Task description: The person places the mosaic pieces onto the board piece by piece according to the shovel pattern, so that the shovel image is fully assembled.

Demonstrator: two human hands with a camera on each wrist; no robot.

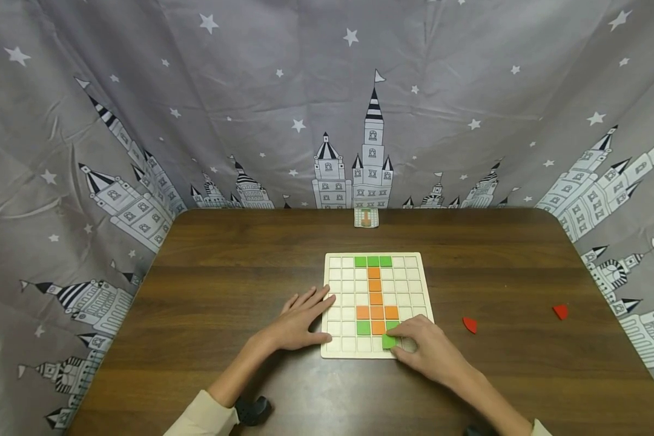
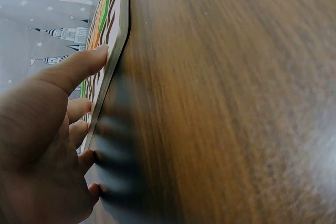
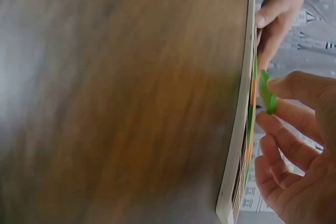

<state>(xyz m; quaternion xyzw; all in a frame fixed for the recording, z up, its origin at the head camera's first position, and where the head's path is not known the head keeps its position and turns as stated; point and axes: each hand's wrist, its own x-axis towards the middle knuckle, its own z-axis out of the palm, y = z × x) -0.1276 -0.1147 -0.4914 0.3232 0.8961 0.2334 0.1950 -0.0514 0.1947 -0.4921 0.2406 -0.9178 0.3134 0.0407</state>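
A pale wooden grid board [image 1: 335,355] lies on the table, with green tiles in its top row and an orange column below them. Lower down, an orange row and more green tiles fill some cells. My left hand [image 1: 297,324] rests on the board's left edge with spread fingers; the left wrist view shows its thumb on the rim. Between thumb and index finger my right hand [image 1: 427,351] pinches a green square tile [image 1: 389,342], just above the board's lower rows. In the right wrist view this green tile [image 3: 266,93] is tilted, apart from the board.
Two red wedge-shaped pieces [image 1: 470,325] lie on the wooden table [image 1: 223,272] to the right of the board. At the back edge stands a small pattern card [image 1: 366,218] showing a similar figure. A grey castle-print curtain [image 1: 283,97] hangs behind the table.
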